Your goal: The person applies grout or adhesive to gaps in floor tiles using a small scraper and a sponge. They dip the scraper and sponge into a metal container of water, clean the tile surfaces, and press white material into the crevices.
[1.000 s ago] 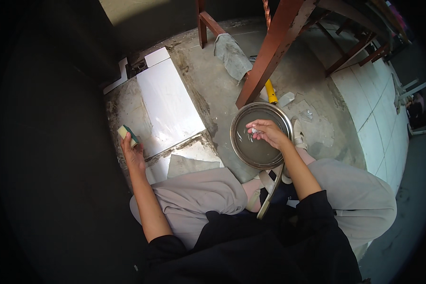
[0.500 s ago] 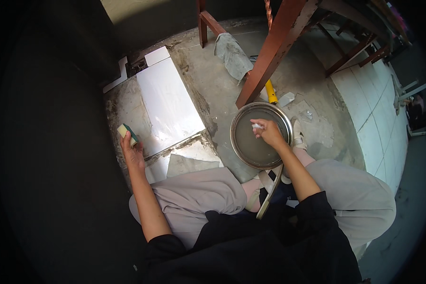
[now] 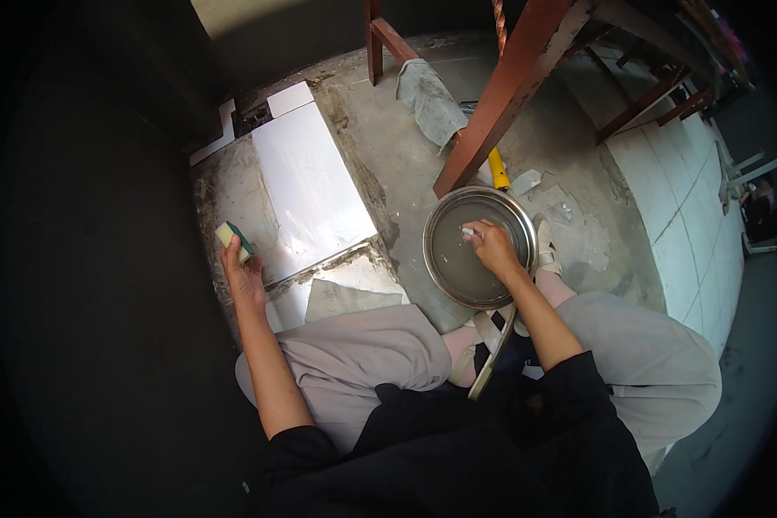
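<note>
A yellow sponge with a green scouring side (image 3: pixel 228 234) is gripped in my left hand (image 3: pixel 247 273), raised beside the tiled patch of floor. Over a round metal basin (image 3: pixel 433 262) of murky grey water, my right hand (image 3: pixel 494 249) pinches a small white piece (image 3: pixel 467 231) whose kind I cannot make out. Small pale specks float on the water under the fingers. Left of the basin lies a large white tile (image 3: pixel 311 190), with a cloudy smear on its surface.
A reddish-brown metal leg (image 3: pixel 509 104) rises just behind the basin. Near it lie a yellow handle (image 3: pixel 498 170) and a crumpled grey cloth (image 3: pixel 430 102) draped on a bar. A grey scrap (image 3: pixel 341 298) lies by my left knee. My sandalled feet flank the basin's near side.
My right hand has turned slightly over the basin, its fingers drawn closer round the white piece, and pale specks now show on the water. My left hand stays with the sponge.
</note>
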The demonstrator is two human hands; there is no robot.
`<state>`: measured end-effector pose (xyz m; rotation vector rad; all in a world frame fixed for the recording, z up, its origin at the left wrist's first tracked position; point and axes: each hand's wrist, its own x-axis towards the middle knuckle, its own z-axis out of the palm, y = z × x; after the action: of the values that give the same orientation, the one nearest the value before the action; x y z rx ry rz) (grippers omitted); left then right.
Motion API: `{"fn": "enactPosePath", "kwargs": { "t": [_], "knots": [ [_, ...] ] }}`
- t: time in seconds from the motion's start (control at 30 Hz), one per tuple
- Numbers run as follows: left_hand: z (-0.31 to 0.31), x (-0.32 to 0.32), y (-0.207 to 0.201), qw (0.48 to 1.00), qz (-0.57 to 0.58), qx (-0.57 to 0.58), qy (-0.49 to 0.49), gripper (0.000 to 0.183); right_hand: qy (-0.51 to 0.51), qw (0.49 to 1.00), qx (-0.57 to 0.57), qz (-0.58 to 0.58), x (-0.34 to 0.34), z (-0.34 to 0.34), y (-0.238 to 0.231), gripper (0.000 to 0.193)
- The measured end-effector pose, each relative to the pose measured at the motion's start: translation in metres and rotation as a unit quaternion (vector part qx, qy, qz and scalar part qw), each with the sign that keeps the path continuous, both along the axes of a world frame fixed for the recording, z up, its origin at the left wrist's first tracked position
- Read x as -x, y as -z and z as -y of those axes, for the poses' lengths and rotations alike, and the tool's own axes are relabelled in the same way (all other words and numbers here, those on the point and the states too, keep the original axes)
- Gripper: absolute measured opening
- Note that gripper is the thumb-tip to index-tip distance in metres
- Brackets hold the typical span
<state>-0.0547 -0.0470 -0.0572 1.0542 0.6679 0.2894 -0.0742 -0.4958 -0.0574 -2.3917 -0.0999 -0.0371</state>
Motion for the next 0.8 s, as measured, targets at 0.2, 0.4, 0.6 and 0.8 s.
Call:
{"fn": "enactPosePath", "kwargs": {
  "t": [0.2, 0.4, 0.6, 0.8],
  "knots": [
    [0.001, 0.0, -0.002, 1.0, 0.004, 0.002, 0.001, 0.046, 0.102, 0.974, -0.096, -0.176, -0.005, -0.001, 0.002, 0.017],
    [0.0, 0.0, -0.002, 1.0, 0.001, 0.007, -0.005, 0.048, 0.081, 0.921, -0.312, -0.221, -0.014, 0.01, -0.001, 0.017],
    [0.003, -0.003, 0.0, 1.0, 0.009, 0.004, 0.002, 0.049, 0.059, 0.982, -0.132, -0.124, -0.012, 0.021, 0.016, 0.023],
    [-0.008, 0.003, 0.001, 1.0, 0.001, 0.005, 0.011, 0.062, 0.054, 0.998, 0.014, -0.015, 0.002, -0.008, -0.004, 0.018]
  ]
}}
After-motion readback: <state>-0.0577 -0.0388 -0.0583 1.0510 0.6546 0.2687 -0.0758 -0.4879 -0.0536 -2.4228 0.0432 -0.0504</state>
